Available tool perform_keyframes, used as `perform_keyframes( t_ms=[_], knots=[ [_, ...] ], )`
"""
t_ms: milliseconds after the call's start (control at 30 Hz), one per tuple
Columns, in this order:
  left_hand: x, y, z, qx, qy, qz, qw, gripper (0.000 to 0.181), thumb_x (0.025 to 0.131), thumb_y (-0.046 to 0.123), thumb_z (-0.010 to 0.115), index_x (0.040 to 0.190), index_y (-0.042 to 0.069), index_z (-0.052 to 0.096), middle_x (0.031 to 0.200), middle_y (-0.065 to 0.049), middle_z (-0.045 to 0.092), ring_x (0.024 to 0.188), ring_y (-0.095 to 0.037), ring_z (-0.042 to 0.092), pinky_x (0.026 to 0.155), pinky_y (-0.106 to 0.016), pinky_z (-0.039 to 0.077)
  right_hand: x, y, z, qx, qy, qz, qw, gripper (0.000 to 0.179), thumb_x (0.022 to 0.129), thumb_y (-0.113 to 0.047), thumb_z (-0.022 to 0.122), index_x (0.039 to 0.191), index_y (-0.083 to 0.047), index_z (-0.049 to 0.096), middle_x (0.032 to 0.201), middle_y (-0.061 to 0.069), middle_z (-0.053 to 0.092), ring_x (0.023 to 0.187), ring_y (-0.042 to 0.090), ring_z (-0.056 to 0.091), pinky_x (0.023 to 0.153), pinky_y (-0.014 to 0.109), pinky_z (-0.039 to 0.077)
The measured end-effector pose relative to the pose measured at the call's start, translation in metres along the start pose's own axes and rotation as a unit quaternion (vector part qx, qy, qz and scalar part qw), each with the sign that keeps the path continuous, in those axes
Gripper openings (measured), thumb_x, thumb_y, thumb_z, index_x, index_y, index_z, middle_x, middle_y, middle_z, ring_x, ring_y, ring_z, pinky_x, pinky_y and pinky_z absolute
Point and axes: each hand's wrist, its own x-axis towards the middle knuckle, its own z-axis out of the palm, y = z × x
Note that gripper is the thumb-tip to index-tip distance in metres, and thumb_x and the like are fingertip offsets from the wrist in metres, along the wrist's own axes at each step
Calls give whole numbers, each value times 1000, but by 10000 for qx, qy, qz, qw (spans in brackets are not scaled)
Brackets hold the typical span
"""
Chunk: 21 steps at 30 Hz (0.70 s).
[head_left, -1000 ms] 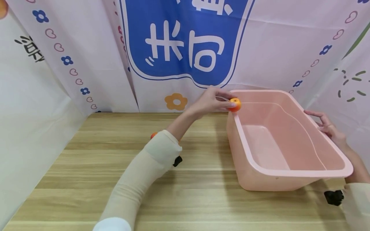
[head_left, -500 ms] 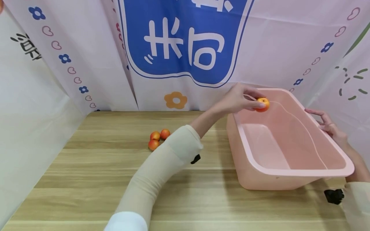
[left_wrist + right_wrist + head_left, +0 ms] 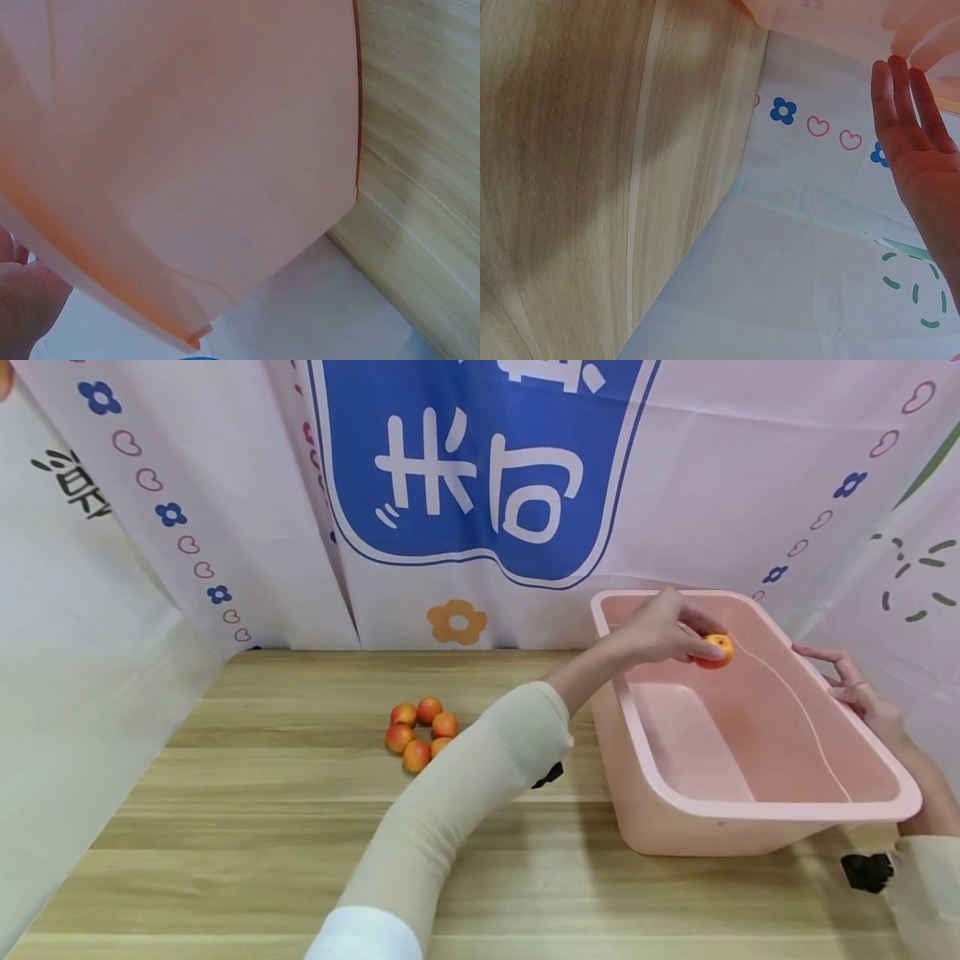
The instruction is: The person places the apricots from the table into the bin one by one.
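Over the inside of the pink basin, my left hand pinches a small round orange-red fruit between thumb and fingers. The fruit is below rim height near the back, apart from the floor. My right hand is at the basin's right rim. In the right wrist view, several fingers of that hand reach out nearly straight and touch the basin's outer wall. More orange-red fruits lie in a ring on the wooden table, partly hidden by the left sleeve. The left wrist view shows the basin's inner wall.
The wooden table ends against printed cloth walls at the back and sides. The basin stands on the table's right side, near the back cloth. A black strap piece shows at the right sleeve.
My left hand has carried the fruit rightward from the basin's left rim to over its inside, then a little lower. The fruits on the table are now less covered. The right hand stays put.
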Motion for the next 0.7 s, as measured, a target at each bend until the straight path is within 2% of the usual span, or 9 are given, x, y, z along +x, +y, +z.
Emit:
perform_keyframes(
  t_ms=[133, 367, 567, 700],
  knots=[
    [5, 1, 8, 152, 73, -197, 9997, 30, 90, 6, 80, 120, 6, 77, 102, -2, 73, 86, -10, 65, 69, -14, 56, 0, -1, 1, -93, 91, 1, 9999, 82, 90, 10, -15, 149, 0, 40, 141, 18, 62, 98, 25, 73, 69, 25, 61],
    [9, 4, 17, 384, 95, -288, 9988, 26, 90, 5, 79, 116, 8, 79, 102, 1, 72, 83, -9, 64, 69, -13, 55, 0, -2, 3, -387, 288, 69, 9988, 79, 91, 10, -12, 149, -2, 41, 131, 17, 67, 80, 21, 73, 61, 23, 59],
    [15, 4, 25, 530, 95, -408, 9977, 26, 89, 5, 79, 115, 9, 79, 102, 1, 72, 81, -7, 64, 67, -12, 55, 0, -1, 2, -221, 192, 15, 9996, 81, 90, 9, -14, 149, -1, 41, 139, 17, 63, 91, 23, 73, 66, 24, 60],
    [19, 2, 30, 655, 54, -458, 9968, 27, 89, 6, 79, 116, 9, 79, 102, 1, 73, 79, -7, 64, 67, -12, 55, -1, -1, 4, -307, 267, 96, 9991, 79, 92, 9, -13, 150, -2, 40, 137, 16, 64, 87, 23, 73, 64, 24, 59]
  ],
)
